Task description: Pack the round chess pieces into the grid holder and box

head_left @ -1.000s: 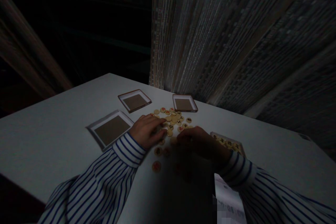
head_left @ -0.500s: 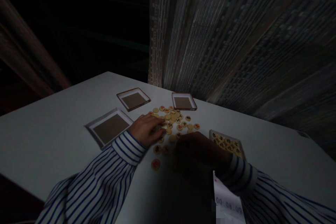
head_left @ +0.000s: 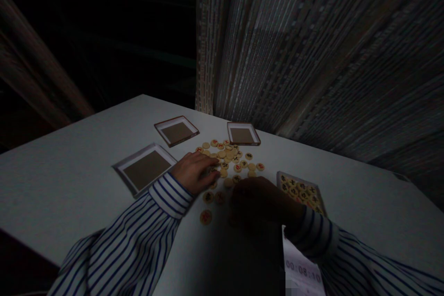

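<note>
Round wooden xiangqi pieces (head_left: pixel 229 154) with red or black characters lie in a loose heap at the middle of the table, several of them blank side up. My left hand (head_left: pixel 194 172) rests at the left side of the heap, thumb apart from the fingers, fingertips over some pieces. Deep in shadow, my right hand (head_left: pixel 262 198) is curled low over the near side of the heap; whatever its fingers hold is hidden. A red-marked piece (head_left: pixel 206 217) lies nearer to me, below a black-marked piece (head_left: pixel 208 197).
On the white table (head_left: pixel 86 148) an open box tray (head_left: pixel 147 169) lies left, with two more trays (head_left: pixel 176 133) (head_left: pixel 243 136) behind the heap. A box (head_left: pixel 321 199) at right holds rows of pieces. A lit timer screen (head_left: pixel 302 268) shows under my right forearm. Curtains hang behind.
Both hands stay almost in place; my right hand has shifted very slightly. The timer digits have advanced. The pieces look nearly unchanged.
</note>
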`<state>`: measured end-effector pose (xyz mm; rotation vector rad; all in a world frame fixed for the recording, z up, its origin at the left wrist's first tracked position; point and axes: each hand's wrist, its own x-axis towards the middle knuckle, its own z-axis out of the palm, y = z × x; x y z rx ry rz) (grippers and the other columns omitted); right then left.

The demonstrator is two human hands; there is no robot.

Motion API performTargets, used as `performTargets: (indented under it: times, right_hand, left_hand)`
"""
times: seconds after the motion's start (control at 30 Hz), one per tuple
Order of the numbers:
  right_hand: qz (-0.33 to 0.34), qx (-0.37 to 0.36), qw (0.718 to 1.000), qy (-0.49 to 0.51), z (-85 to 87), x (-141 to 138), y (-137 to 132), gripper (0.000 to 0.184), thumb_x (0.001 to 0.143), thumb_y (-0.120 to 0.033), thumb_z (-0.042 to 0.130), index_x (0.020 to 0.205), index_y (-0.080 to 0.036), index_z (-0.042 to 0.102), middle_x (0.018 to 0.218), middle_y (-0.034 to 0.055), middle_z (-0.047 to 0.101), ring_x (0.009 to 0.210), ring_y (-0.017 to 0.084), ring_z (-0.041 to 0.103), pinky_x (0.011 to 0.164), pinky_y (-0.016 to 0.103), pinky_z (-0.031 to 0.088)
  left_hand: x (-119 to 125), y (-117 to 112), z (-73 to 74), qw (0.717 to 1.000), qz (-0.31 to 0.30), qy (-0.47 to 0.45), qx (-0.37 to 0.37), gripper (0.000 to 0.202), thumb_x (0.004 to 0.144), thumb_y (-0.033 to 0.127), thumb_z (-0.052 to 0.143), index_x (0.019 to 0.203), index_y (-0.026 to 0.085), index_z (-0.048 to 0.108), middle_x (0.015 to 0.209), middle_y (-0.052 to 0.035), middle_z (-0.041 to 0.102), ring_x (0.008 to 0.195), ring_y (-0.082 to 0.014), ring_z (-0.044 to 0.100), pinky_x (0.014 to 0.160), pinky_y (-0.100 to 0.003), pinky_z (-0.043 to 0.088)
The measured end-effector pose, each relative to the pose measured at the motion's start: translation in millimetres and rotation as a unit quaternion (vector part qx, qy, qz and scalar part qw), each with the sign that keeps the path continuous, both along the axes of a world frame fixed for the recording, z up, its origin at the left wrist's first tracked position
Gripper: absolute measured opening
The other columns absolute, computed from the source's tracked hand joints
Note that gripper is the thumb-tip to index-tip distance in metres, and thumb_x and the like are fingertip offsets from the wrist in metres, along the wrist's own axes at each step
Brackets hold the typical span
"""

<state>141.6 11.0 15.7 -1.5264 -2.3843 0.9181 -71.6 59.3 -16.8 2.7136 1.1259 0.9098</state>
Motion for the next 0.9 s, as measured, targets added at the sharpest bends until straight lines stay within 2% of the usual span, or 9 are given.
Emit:
performTargets:
  times: [0.13, 0.23, 0.4, 0.63, 0.9]
  right_hand:
    - [0.022, 0.028, 0.999, -0.022, -3.4, -1, 0, 0.014, 0.074, -0.014, 0.053, 0.078, -0.017, 0.066, 0.074, 0.0031, 0.067, 0.064, 0.012, 0.058, 0.058, 0.022, 0.04]
    - [0.017, 0.046, 0.999, -0.021, -4.7, 2, 1, 0.012, 0.073, -0.016, 0.056, 0.079, -0.017, 0.066, 0.076, 0.0037, 0.067, 0.066, 0.013, 0.058, 0.06, 0.024, 0.041]
    - [0.006, 0.126, 0.992, -0.003, 1.4, 19, 8, 0.018, 0.074, -0.012, 0.053, 0.086, -0.017, 0.064, 0.081, 0.0047, 0.066, 0.07, 0.013, 0.058, 0.066, 0.025, 0.043]
    - [-0.025, 0.152, 0.979, -0.136, 5.5, 41, 26, 0.019, 0.079, -0.023, 0.051, 0.091, -0.018, 0.064, 0.087, 0.0069, 0.066, 0.074, 0.016, 0.059, 0.067, 0.027, 0.043]
    - [-0.045, 0.161, 0.95, -0.265, 6.9, 36, 25, 0.026, 0.082, -0.034, 0.049, 0.099, -0.019, 0.062, 0.093, 0.0092, 0.066, 0.084, 0.021, 0.059, 0.07, 0.03, 0.042]
  left_hand:
    - [0, 0, -2.0, 1.0, 0.0, -0.004, 0.006, 0.028, 0.08, 0.033, 0.052, 0.099, 0.014, 0.062, 0.086, -0.0089, 0.068, 0.081, -0.0215, 0.06, 0.071, -0.038, 0.046]
    - [0, 1, -3.8, 1.0, -0.004, -0.006, 0.0, 0.027, 0.08, 0.032, 0.052, 0.1, 0.016, 0.061, 0.088, -0.0084, 0.068, 0.083, -0.0211, 0.06, 0.072, -0.037, 0.046]
    - [1, 2, -6.4, 1.0, -0.007, -0.009, -0.007, 0.027, 0.081, 0.033, 0.05, 0.1, 0.016, 0.061, 0.09, -0.0082, 0.067, 0.085, -0.0216, 0.059, 0.074, -0.039, 0.045]
    - [6, 1, -7.7, 1.0, -0.02, 0.001, -0.016, 0.027, 0.081, 0.033, 0.049, 0.099, 0.017, 0.061, 0.091, -0.0082, 0.067, 0.085, -0.0219, 0.058, 0.075, -0.039, 0.045]
    - [7, 0, -8.1, 1.0, -0.027, 0.001, -0.008, 0.027, 0.081, 0.033, 0.049, 0.1, 0.017, 0.06, 0.092, -0.0081, 0.066, 0.086, -0.0222, 0.057, 0.074, -0.039, 0.044]
